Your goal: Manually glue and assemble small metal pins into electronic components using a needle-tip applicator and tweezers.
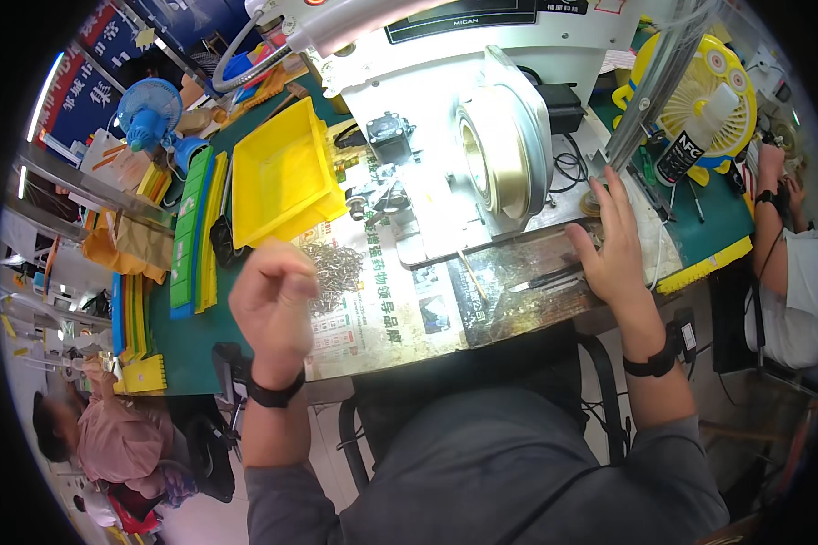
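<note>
If judging by the loose pile of small metal parts (338, 277), would call the job unfinished: see plenty of pieces heaped on the printed paper (373, 341), left of the white machine (554, 68) and nearer the body than the yellow tray (282, 173). Can't tell whether raw stock or finished output, so can't split done from left with any confidence.

See left hand (277, 300) at the pile's left edge, fingers folded in toward the palm, thumb close against them. Can't see anything gripped; can't rule out a small piece tucked inside. Can't judge height above the paper either.

See right hand (614, 243) wide open, fingers extended and fanned, just right of the dark-handled tool (554, 278). Holding nothing visible. Can't tell whether resting on the bench or hovering.

On the machine, note the big wheel (500, 150) with its gold-coloured hub, plus metal fittings (386, 198) to the left. Can't make out any piece seated there, so wouldn't count one as confirmed in process. Can't tell wheel state, spinning or stopped.

Would read both hands as between pieces, with the tool lying free. Would need a closer look at single parts to say more.
</note>
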The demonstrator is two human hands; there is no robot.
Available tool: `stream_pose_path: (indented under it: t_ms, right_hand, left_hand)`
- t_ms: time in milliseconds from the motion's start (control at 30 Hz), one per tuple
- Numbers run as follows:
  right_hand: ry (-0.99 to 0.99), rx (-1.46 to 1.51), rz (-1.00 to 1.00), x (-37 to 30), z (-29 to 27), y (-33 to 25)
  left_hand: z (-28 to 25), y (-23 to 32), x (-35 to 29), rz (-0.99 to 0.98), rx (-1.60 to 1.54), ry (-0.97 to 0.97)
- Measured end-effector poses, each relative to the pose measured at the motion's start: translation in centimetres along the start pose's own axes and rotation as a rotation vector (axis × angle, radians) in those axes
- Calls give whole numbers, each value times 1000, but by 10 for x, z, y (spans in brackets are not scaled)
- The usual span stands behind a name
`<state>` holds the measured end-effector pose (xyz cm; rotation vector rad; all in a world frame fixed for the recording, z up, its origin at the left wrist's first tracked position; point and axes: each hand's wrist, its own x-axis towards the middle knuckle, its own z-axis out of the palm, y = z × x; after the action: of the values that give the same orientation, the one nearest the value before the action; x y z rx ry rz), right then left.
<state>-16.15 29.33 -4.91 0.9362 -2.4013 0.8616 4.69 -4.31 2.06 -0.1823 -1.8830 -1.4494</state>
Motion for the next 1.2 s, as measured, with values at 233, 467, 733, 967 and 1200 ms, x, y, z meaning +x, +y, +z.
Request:
stream_pose_path:
  t_ms: [233, 467, 733, 967, 1200]
  right_hand:
    - [-10, 8, 20, 1, -1, -1]
    - [-14, 36, 43, 2, -1, -1]
    - [-12, 37, 38, 2, -1, -1]
    - [-10, 39, 48, 1, 0, -2]
    - [15, 12, 36, 0, 1, 1]
  left_hand:
    - [-11, -8, 17, -12, -102, -2]
    - [-5, -3, 12, 29, -56, -46]
    - [-4, -6, 25, 16, -160, 51]
    - [-12, -32, 45, 284, 1049, -175]
    - [20, -34, 14, 214, 899, -327]
